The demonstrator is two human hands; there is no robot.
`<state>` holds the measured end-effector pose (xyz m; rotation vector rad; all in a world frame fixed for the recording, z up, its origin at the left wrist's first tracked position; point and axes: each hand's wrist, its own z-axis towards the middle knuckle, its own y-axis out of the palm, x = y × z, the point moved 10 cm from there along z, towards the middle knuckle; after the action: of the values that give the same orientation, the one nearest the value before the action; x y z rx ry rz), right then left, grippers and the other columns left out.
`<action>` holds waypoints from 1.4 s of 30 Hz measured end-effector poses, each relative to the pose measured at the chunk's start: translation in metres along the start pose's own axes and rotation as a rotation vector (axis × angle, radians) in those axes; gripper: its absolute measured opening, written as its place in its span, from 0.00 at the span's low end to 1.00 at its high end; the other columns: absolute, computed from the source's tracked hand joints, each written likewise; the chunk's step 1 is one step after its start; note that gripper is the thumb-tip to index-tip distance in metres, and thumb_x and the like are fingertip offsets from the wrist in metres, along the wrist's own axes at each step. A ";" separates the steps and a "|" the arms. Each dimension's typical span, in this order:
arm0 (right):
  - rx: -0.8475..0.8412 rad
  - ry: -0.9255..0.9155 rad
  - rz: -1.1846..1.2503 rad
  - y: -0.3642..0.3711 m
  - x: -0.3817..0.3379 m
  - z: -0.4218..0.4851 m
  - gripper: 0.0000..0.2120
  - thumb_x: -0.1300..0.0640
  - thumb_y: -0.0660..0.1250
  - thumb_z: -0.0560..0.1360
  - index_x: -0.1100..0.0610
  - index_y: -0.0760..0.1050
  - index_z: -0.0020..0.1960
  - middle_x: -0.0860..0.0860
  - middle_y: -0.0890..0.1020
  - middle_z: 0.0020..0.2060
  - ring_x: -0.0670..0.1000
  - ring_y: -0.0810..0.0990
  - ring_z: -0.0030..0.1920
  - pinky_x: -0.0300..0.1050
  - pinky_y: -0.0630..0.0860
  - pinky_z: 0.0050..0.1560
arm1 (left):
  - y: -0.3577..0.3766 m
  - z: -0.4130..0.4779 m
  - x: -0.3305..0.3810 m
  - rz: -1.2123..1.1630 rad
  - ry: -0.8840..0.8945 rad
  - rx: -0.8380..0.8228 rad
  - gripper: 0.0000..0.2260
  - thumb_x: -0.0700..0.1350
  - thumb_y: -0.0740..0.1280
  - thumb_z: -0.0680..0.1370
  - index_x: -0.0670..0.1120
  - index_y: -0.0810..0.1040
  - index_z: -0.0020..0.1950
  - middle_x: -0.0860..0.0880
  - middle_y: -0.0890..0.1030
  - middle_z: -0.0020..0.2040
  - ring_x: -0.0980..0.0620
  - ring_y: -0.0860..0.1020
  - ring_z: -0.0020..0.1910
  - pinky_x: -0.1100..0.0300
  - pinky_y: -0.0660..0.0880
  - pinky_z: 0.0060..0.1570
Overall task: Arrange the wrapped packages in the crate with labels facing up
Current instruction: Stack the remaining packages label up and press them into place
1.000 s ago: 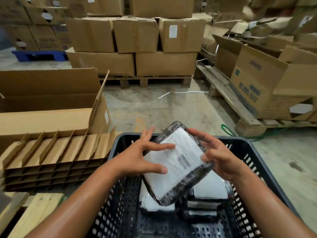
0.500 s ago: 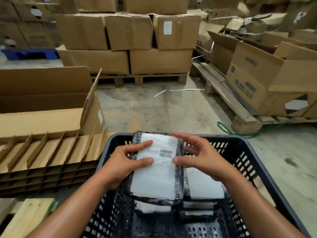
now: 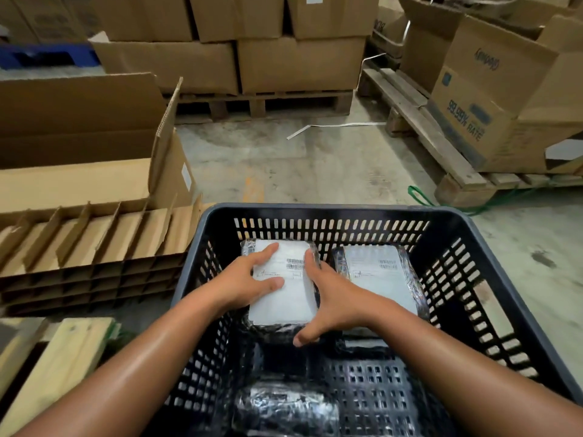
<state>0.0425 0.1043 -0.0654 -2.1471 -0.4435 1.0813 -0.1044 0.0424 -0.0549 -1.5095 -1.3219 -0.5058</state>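
Note:
A black slotted crate (image 3: 331,212) fills the lower middle of the head view. Inside at the far left lies a wrapped package (image 3: 290,294) in black film, its white label with a barcode facing up. My left hand (image 3: 249,282) grips its left edge, fingers spread over the label. My right hand (image 3: 331,301) holds its right edge, thumb down at the near end. A second wrapped package (image 3: 378,275) lies beside it at the far right, label up. A third package (image 3: 284,408), dark film uppermost, lies at the crate's near side.
An open cardboard box (image 3: 94,171) and stacked cardboard dividers (image 3: 94,247) stand left of the crate. Pallets loaded with cartons (image 3: 284,58) stand beyond, and more cartons (image 3: 492,99) sit on a pallet at right. Bare concrete floor (image 3: 299,165) lies between. Wooden planks (image 3: 56,367) lie near left.
Both hands have lowered the labelled package from above the rim down into the crate's far left, turning it straight alongside the other package. The view tilted downward.

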 end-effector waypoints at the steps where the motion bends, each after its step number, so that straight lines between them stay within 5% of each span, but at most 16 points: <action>1: 0.010 0.013 -0.016 -0.001 0.001 0.002 0.79 0.37 0.83 0.58 0.53 0.24 0.80 0.57 0.41 0.84 0.56 0.45 0.83 0.54 0.57 0.81 | 0.001 0.004 0.001 0.016 -0.003 0.000 0.34 0.47 0.75 0.78 0.63 0.63 0.80 0.54 0.76 0.68 0.59 0.80 0.54 0.67 0.78 0.49; 9: -0.029 0.174 -0.178 0.020 0.001 0.009 0.74 0.49 0.85 0.64 0.58 0.25 0.80 0.66 0.33 0.80 0.67 0.61 0.79 0.51 0.72 0.71 | 0.033 0.027 -0.029 0.285 -0.127 -0.101 0.37 0.48 0.67 0.83 0.67 0.46 0.81 0.42 0.65 0.79 0.43 0.77 0.64 0.48 0.76 0.66; 13: -0.087 0.260 -0.306 0.039 -0.001 0.010 0.71 0.49 0.84 0.67 0.67 0.28 0.79 0.72 0.33 0.78 0.70 0.50 0.81 0.62 0.66 0.76 | 0.047 0.032 -0.046 0.287 -0.163 -0.052 0.39 0.46 0.70 0.81 0.63 0.50 0.82 0.41 0.63 0.80 0.41 0.72 0.70 0.47 0.72 0.71; 16: -0.069 0.237 -0.315 0.035 0.002 0.010 0.70 0.47 0.84 0.66 0.70 0.32 0.79 0.74 0.34 0.77 0.70 0.49 0.81 0.58 0.64 0.77 | 0.049 0.033 -0.054 0.432 -0.187 -0.223 0.53 0.47 0.78 0.73 0.64 0.42 0.82 0.40 0.55 0.83 0.39 0.64 0.77 0.46 0.65 0.75; 20: -0.028 0.200 -0.226 0.028 0.006 0.009 0.71 0.48 0.86 0.64 0.69 0.35 0.81 0.69 0.35 0.80 0.66 0.50 0.82 0.51 0.59 0.79 | 0.052 0.018 -0.067 0.694 -0.265 -0.400 0.70 0.49 0.85 0.65 0.63 0.24 0.76 0.39 0.31 0.81 0.34 0.52 0.81 0.40 0.59 0.77; 25: -0.027 0.171 -0.275 0.029 0.000 0.012 0.65 0.51 0.84 0.67 0.72 0.38 0.80 0.70 0.35 0.79 0.70 0.45 0.81 0.56 0.60 0.79 | 0.044 0.025 -0.056 0.649 -0.160 -0.224 0.69 0.46 0.86 0.62 0.46 0.34 0.83 0.41 0.47 0.83 0.40 0.60 0.79 0.47 0.63 0.77; 33: -0.056 0.196 -0.326 0.030 -0.001 0.012 0.60 0.52 0.82 0.71 0.72 0.41 0.81 0.70 0.35 0.79 0.69 0.50 0.81 0.54 0.61 0.79 | 0.044 0.021 -0.053 0.583 -0.109 -0.165 0.70 0.45 0.86 0.62 0.46 0.34 0.83 0.42 0.45 0.84 0.40 0.62 0.78 0.49 0.65 0.75; 37: -0.034 0.194 -0.300 0.032 0.000 0.014 0.65 0.51 0.84 0.67 0.71 0.39 0.81 0.70 0.35 0.79 0.68 0.52 0.81 0.51 0.59 0.80 | 0.041 0.017 -0.047 0.501 -0.061 -0.136 0.67 0.42 0.86 0.59 0.49 0.42 0.83 0.44 0.55 0.80 0.41 0.63 0.77 0.49 0.63 0.77; 42: 0.004 0.119 -0.185 0.028 0.003 0.010 0.67 0.52 0.86 0.64 0.60 0.39 0.84 0.61 0.38 0.83 0.62 0.49 0.83 0.51 0.54 0.81 | 0.032 0.008 -0.034 0.582 -0.083 -0.140 0.63 0.52 0.84 0.65 0.51 0.41 0.84 0.40 0.38 0.83 0.38 0.45 0.82 0.44 0.51 0.80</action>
<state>0.0364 0.0902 -0.0914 -2.1067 -0.5706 0.8473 -0.0885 0.0376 -0.0989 -1.9500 -0.8546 -0.1623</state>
